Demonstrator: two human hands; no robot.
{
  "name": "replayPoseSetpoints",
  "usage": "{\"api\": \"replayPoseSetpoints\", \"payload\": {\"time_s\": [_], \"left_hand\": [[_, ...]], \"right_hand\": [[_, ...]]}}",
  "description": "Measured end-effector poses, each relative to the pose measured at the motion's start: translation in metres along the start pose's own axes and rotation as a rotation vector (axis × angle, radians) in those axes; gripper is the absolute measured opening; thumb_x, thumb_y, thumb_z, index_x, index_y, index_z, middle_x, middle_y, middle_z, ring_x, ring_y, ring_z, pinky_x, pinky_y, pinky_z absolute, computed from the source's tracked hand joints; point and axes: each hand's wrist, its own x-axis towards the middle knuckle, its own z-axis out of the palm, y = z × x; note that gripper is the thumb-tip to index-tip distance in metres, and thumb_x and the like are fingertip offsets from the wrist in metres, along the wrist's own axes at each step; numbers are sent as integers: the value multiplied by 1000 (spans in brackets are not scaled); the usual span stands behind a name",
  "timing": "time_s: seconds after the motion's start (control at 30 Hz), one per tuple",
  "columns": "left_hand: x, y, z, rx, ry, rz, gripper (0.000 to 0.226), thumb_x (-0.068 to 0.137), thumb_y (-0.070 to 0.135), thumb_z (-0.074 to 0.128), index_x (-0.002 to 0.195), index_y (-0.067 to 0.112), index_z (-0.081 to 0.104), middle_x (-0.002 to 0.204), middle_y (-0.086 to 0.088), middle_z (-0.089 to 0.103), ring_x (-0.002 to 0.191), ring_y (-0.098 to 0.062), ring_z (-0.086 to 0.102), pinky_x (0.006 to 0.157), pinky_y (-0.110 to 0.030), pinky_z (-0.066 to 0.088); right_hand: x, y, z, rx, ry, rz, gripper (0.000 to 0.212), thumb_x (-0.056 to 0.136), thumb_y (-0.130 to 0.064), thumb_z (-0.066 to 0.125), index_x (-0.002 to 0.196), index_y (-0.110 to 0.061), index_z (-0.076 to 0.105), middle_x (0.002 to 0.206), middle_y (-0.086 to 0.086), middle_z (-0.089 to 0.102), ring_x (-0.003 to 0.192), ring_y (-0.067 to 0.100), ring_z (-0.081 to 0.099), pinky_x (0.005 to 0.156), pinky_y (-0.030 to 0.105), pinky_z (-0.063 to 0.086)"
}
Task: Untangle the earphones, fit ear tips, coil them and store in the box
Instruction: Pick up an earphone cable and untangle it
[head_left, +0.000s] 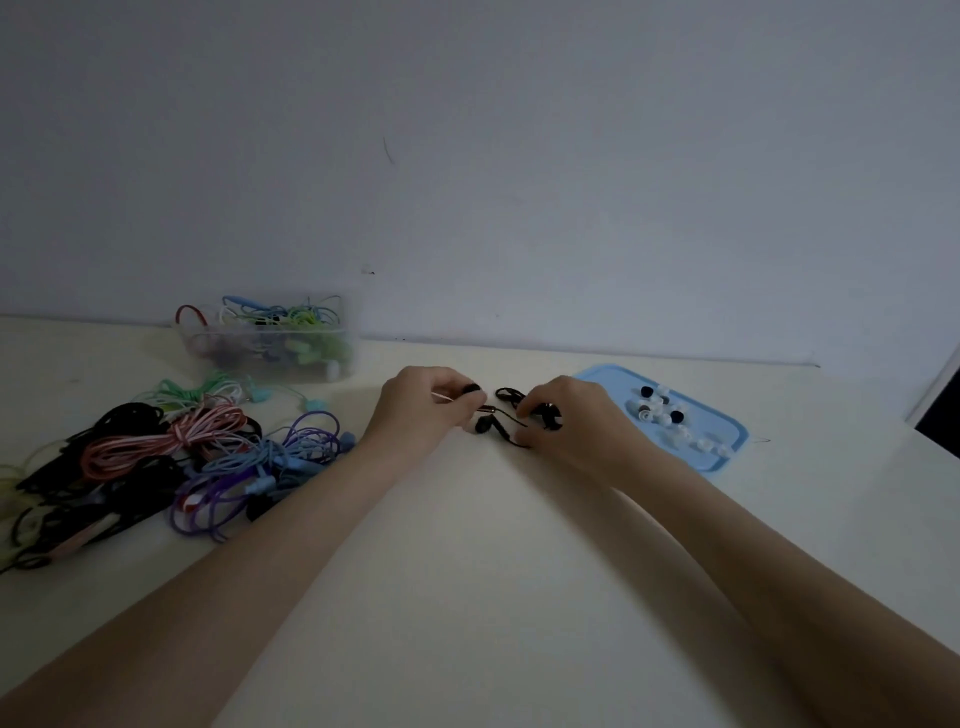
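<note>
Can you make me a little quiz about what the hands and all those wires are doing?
1. True or false: both hands hold the black earphones.
2. Where are the small ear tips? A) on the blue lid B) in the clear box C) in the pile of wires
3. Which hand is nearer the clear box?

Key:
1. True: the left hand and the right hand both pinch them.
2. A
3. The left hand.

Black earphones (506, 415), light-blue tray (727, 431)
</note>
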Motion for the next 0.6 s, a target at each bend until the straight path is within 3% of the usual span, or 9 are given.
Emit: {"api": "replayPoseSetpoints", "payload": {"time_s": [0.07, 0.13, 0.2, 0.27, 0.33, 0.43, 0.5, 0.6], "left_hand": [[0, 2, 0, -26, -2, -2, 7, 82, 14, 68, 78, 19, 70, 71, 6, 68, 64, -7, 66, 81, -29, 52], [-1, 4, 1, -35, -15, -6, 8, 83, 11, 67, 89, 13, 73, 74, 5, 68, 61, -2, 64, 79, -24, 51], [1, 7, -1, -53, -14, -19, 16, 84, 9, 65, 99, 9, 71, 77, 0, 68, 67, -7, 66, 84, -28, 50], [8, 13, -11, -78, 14, -18, 16, 84, 8, 65, 99, 14, 69, 70, 2, 69, 67, -11, 67, 88, -35, 51], [18, 21, -26, -121, 71, -4, 15, 84, 6, 64, 89, 20, 67, 65, 5, 69, 56, -6, 66, 86, -39, 54], [34, 36, -57, -82, 184, 49, 12, 87, 5, 62, 95, 8, 70, 84, -9, 70, 50, 0, 62, 70, -18, 55], [41, 43, -80, -42, 239, 57, 16, 87, 6, 61, 101, 4, 69, 89, -6, 68, 56, -3, 63, 59, -6, 49], [53, 46, -113, -30, 287, 28, 15, 87, 9, 62, 100, 8, 70, 88, -1, 68, 58, -1, 64, 70, -9, 51]], "right_hand": [[0, 0, 0, 24, 42, 1, 18, 84, -15, 64, 101, -12, 69, 105, 7, 64, 88, 14, 57, 77, 24, 44], [-1, -2, -2, 132, 73, 12, 14, 84, -9, 63, 94, -9, 72, 92, 8, 69, 66, -1, 57, 63, 14, 44], [2, -6, -6, 290, 104, 29, 10, 83, -6, 66, 88, -8, 73, 74, 4, 68, 49, -8, 53, 50, 6, 38], [11, -16, -13, 447, 110, 52, 6, 82, -8, 68, 84, -8, 73, 65, -2, 64, 51, -5, 54, 49, 6, 35], [23, -30, -21, 721, 56, 77, 8, 82, -6, 68, 85, 0, 71, 70, 6, 64, 64, 11, 56, 57, 11, 39], [47, -57, -33, 1091, -56, 76, 11, 84, -1, 63, 91, 7, 66, 83, 16, 63, 70, 18, 61, 68, 17, 53], [63, -78, -37, 1184, -75, 43, 17, 86, 0, 61, 99, 11, 64, 87, 16, 64, 73, 17, 63, 72, 16, 54], [89, -110, -37, 1255, -55, 0, 20, 86, 2, 60, 102, 13, 62, 85, 16, 63, 74, 20, 63, 76, 19, 55]]}}
